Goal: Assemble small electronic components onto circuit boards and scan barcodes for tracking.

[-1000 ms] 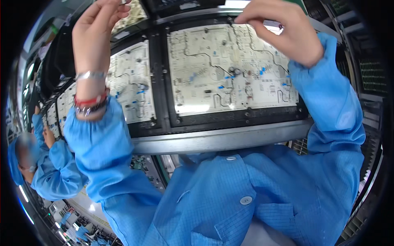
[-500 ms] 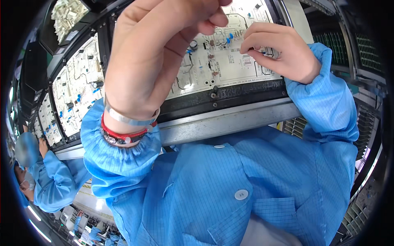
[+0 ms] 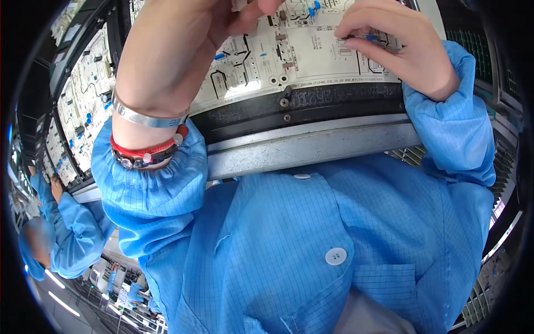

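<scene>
A white printed circuit board (image 3: 311, 61) lies in a black frame in front of me, carrying blue, brown and black parts. My left hand (image 3: 172, 50) reaches over its left side with the fingers curled in. The upper edge of the picture cuts off part of that hand, and what it may hold cannot be made out. Above the board's right side is my right hand (image 3: 403, 44). Its thumb and forefinger come together in a pinch, and anything between them is too small to name. Blue capacitors (image 3: 315, 10) stand on the board between the hands.
A metal rail (image 3: 311, 146) runs along the near side of the black frame (image 3: 339, 100). More populated boards (image 3: 83, 106) continue in a line to the left, where a co-worker in a blue sleeve (image 3: 80, 239) works. Slotted racks (image 3: 464, 61) stand at the right.
The board and rail appear higher in the picture. My left hand has shifted up and left, partly out of view. My right hand stays pinched over the board's right side, slightly farther right.
</scene>
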Tool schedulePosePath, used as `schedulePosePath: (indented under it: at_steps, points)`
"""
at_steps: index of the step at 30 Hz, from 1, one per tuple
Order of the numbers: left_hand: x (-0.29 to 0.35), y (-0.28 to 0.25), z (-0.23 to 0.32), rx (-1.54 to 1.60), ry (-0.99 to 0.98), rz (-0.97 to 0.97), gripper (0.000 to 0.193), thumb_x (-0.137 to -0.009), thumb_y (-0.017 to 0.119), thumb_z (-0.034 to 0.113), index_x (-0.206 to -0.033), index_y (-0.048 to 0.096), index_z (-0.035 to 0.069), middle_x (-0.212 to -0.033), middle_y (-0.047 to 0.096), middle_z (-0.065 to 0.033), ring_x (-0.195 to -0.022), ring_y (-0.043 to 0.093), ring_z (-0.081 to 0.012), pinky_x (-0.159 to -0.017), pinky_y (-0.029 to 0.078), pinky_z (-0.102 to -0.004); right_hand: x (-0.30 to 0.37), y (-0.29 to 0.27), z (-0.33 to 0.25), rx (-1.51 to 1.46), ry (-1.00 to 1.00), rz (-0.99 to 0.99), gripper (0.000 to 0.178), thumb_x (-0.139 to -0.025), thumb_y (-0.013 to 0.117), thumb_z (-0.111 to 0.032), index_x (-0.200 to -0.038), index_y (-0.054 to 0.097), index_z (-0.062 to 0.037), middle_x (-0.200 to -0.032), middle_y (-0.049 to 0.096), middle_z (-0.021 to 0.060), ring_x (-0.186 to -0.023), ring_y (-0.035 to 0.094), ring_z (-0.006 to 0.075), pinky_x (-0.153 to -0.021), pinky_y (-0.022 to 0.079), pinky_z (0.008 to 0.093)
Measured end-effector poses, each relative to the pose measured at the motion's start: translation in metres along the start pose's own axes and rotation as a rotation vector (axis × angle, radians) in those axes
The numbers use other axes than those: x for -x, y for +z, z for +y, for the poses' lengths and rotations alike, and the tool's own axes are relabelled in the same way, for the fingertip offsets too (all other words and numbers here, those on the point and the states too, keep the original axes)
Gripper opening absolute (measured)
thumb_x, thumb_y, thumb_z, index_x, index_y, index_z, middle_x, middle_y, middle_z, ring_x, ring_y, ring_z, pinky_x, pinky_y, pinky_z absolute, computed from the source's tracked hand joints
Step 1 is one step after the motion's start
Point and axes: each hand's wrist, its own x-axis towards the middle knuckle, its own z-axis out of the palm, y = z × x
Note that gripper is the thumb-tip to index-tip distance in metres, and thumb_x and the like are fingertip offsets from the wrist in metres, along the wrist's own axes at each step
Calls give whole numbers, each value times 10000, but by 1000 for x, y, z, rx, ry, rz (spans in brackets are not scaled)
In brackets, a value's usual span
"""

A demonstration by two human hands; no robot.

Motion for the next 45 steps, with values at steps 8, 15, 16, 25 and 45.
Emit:
schedulePosePath:
  at_steps: [8, 15, 16, 25, 45]
  points:
    - [10, 21, 13, -712, -526, 896, 229, -926, 482, 104, -1125, 497, -10, -828, 616, -103, -659, 509, -103, -564, 372, -182, 6, 17, 17, 95, -187, 91, 158, -727, 675, 2, -874, 624, -23, -879, 584, 81, -806, 560, 241, -707, 457, 317]
    - [28, 6, 20, -468, -473, 873, 281, -853, 619, 94, -1091, 501, 3, -928, 620, -99, -637, 530, -125, -517, 391, -190, 4, 20, 15, 115, -243, 148, 182, -687, 685, 8, -849, 612, -32, -851, 571, 73, -817, 545, 257, -736, 444, 343]
    - [30, 2, 24, -579, -481, 773, 212, -878, 585, 153, -1033, 551, 12, -958, 612, -84, -661, 517, -101, -550, 391, -184, 3, 20, 16, 116, -242, 153, 182, -687, 685, 8, -849, 612, -32, -851, 571, 73, -817, 545, 257, -736, 444, 343]
    - [19, 6, 13, -644, -493, 742, 234, -892, 584, 193, -1009, 630, -4, -937, 623, -75, -611, 450, -60, -541, 366, -163, 11, 25, 23, 323, -446, 230, 243, -647, 651, -34, -886, 618, -3, -865, 568, 86, -826, 544, 271, -765, 459, 361]
    - [12, 12, 10, -692, -411, 700, 343, -881, 583, 110, -1207, 517, 24, -1044, 632, -128, -666, 616, -121, -527, 464, -185, 43, -33, 1, -525, -812, 305, 117, -790, 644, -156, -775, 616, -44, -823, 600, 104, -633, 520, 197, -591, 428, 386]
